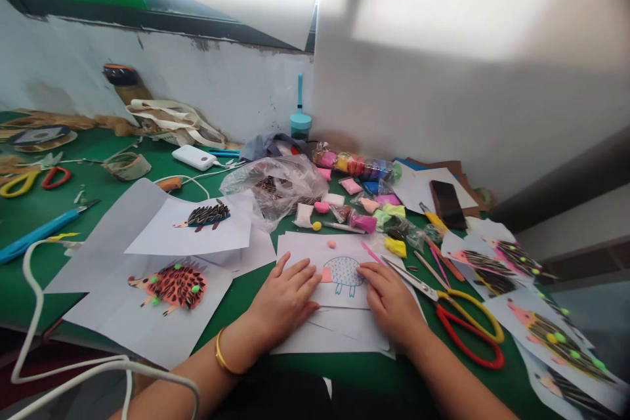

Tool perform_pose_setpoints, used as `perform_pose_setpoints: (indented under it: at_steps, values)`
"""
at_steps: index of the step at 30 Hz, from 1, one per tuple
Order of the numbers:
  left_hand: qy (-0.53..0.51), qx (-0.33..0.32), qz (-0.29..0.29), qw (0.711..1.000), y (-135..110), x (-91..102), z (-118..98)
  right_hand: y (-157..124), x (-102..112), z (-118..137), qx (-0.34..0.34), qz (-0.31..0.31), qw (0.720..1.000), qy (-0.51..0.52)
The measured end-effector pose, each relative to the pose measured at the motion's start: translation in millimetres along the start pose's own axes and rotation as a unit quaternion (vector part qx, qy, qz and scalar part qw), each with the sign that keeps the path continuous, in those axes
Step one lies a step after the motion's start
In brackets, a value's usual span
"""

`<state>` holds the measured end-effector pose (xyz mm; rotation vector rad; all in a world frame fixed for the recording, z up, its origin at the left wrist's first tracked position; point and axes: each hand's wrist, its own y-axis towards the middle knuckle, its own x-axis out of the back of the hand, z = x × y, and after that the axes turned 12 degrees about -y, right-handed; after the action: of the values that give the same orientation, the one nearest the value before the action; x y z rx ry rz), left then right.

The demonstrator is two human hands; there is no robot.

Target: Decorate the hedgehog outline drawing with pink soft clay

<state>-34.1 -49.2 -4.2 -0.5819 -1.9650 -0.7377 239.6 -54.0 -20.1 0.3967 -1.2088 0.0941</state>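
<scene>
A white sheet (315, 251) with a blue-outlined hedgehog drawing (344, 272) lies on the green table in front of me. A pink clay patch (326, 273) covers the drawing's head. My left hand (285, 298) lies flat on the sheet just left of the drawing, fingers spread, its fingertips next to the pink patch. My right hand (388, 298) rests on the sheet's right side with its fingers curled at the drawing's right edge. Whether those fingers hold anything is hidden. A gold bangle (221, 356) circles my left wrist.
Scissors with red and yellow handles (465, 325) lie right of my right hand. Coloured clay pieces (364, 213), a clear plastic bag (275, 184) and a dark phone (447, 202) sit behind the sheet. Finished hedgehog pictures (172, 283) lie left and right. A white cable (34, 315) loops at the left.
</scene>
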Motion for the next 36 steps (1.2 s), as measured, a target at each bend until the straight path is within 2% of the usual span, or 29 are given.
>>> perform_pose_setpoints:
  at_steps: [4, 10, 18, 24, 27, 29, 33, 36]
  values:
    - [0.003, 0.016, -0.009, 1.000, 0.3, 0.3, 0.8, -0.1, -0.6, -1.0, 0.001, 0.002, 1.000, 0.002]
    - [0.009, 0.008, 0.041, 0.999, 2.8, 0.4, 1.4, -0.3, -1.1, -0.7, 0.005, 0.000, 1.000, 0.004]
    - [-0.019, 0.009, 0.020, 1.000, 1.0, -3.4, 3.6, 0.0, -2.3, -0.9, 0.001, -0.004, 1.000, 0.003]
    - [-0.034, 0.025, 0.027, 0.999, 4.2, 2.7, -0.3, 3.2, 3.5, -4.7, 0.021, -0.013, 1.000, -0.018]
    - [-0.041, 0.032, 0.026, 0.998, 9.3, 8.6, -2.1, 19.8, 21.3, -26.6, 0.012, -0.039, 0.994, -0.098]
    - [-0.045, 0.034, 0.025, 0.998, 14.7, 13.1, -3.3, 37.8, 37.0, -47.9, -0.035, -0.040, 0.983, -0.176]
    - [-0.058, 0.022, 0.005, 0.998, 29.3, 19.8, -7.8, 78.4, 57.0, -82.8, -0.129, 0.022, 0.952, -0.278]
    - [-0.071, 0.022, -0.015, 0.997, 39.7, 20.4, -11.9, 99.6, 52.7, -90.5, -0.180, 0.078, 0.934, -0.300]
